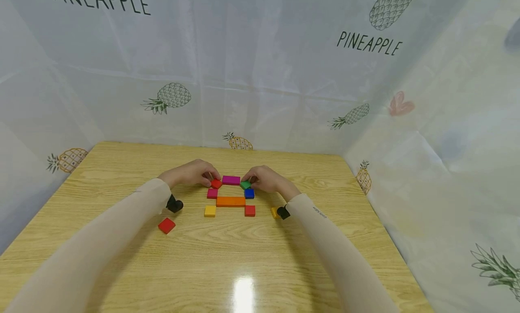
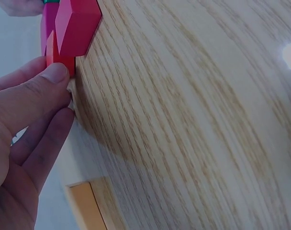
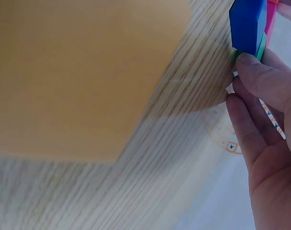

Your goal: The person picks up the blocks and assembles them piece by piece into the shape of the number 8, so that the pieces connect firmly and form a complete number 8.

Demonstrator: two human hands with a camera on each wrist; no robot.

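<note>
**Left hand (image 1: 195,172) on red, right hand (image 1: 266,179) on green**

Wood-grained surface (image 1: 191,268), light glare near its close edge. Person's arms reach over it from the near side, in cream sleeves (image 1: 118,232), with a black device (image 1: 174,204) at the left wrist and another at the right.

Left hand: grip closed on a turned red block (image 1: 216,184), thumb on the near face. Block lies at the left end of a magenta bar (image 1: 231,180); whether they touch, I cannot tell.

Right hand: grip closed on a green block (image 1: 245,185), thumb on its near side. It sits angled at the magenta bar's right end, just behind a blue block (image 1: 249,194).

Nearer the person: a pink block (image 1: 212,193) in front of the turned red one. A long orange bar (image 1: 230,201) lies crosswise, its ends by pink and blue. Beyond its corners, a yellow block (image 1: 210,211) front left, a square red block (image 1: 249,210) front right.

Well apart to the left, a lone red block (image 1: 166,225). Below the right wrist, an amber block (image 1: 275,213), partly hidden by the device.

Backdrop: pale sheet (image 1: 260,110) printed with pineapples.
</note>
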